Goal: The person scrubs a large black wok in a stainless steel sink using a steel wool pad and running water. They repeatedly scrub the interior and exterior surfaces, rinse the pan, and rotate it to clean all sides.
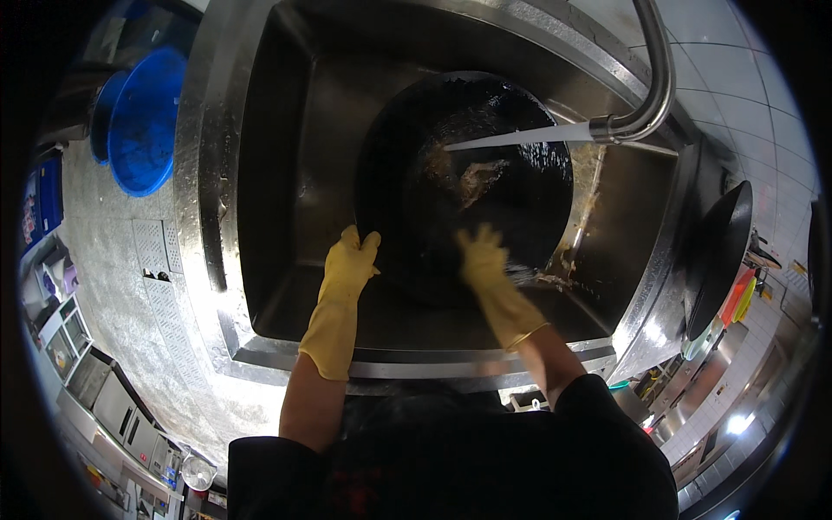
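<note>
A large black wok (403, 130) lies in a deep stainless steel sink (273, 195). A white stream of water from the metal faucet (660, 97) runs into it, and brownish water or residue shows near its middle. My left hand (351, 260), in a yellow rubber glove, grips the wok's near left rim. Inside the wok, at its near right part, is my right hand (484, 257), also gloved in yellow; it is blurred, with its fingers spread. Whether it holds anything under its palm cannot be told.
Blue plastic tubs (146, 123) stand left of the sink. Another black wok or large pan (718, 260) leans upright beyond the sink's right side, with colored trays (741, 296) behind it. White tiles (721, 71) cover the wall at the upper right. A floor drain cover (170, 325) lies at left.
</note>
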A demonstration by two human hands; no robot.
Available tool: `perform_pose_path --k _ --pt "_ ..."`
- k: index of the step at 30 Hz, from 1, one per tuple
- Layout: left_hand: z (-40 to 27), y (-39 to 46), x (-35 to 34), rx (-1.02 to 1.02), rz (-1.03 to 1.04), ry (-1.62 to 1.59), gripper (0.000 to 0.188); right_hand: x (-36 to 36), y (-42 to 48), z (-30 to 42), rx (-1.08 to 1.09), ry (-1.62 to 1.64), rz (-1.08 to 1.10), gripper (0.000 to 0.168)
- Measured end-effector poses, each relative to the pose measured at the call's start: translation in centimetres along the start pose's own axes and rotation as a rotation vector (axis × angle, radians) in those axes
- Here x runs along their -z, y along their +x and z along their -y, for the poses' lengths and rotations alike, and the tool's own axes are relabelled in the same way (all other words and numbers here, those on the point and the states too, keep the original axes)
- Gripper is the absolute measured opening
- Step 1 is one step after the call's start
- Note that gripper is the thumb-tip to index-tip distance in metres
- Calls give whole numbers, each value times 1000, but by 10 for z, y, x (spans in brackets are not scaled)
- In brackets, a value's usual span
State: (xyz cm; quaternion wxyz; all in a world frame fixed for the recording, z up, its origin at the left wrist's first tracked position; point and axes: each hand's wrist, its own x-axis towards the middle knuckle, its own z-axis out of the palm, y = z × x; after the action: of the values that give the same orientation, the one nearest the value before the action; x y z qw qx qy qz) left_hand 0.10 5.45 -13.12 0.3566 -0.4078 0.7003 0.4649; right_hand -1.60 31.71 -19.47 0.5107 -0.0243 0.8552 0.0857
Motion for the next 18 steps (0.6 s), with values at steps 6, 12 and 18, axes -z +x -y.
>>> perform_pose_path --k 6,12,18 --pt "-3 10 0 -51 47 4 52 128 106 95 99 -128 -940 75" --pt "-3 7 1 -6 42 33 57 80 105 -96 -353 -107 -699 67" --pt "0 5 1 8 76 87 52 -2 12 53 269 288 -139 90"
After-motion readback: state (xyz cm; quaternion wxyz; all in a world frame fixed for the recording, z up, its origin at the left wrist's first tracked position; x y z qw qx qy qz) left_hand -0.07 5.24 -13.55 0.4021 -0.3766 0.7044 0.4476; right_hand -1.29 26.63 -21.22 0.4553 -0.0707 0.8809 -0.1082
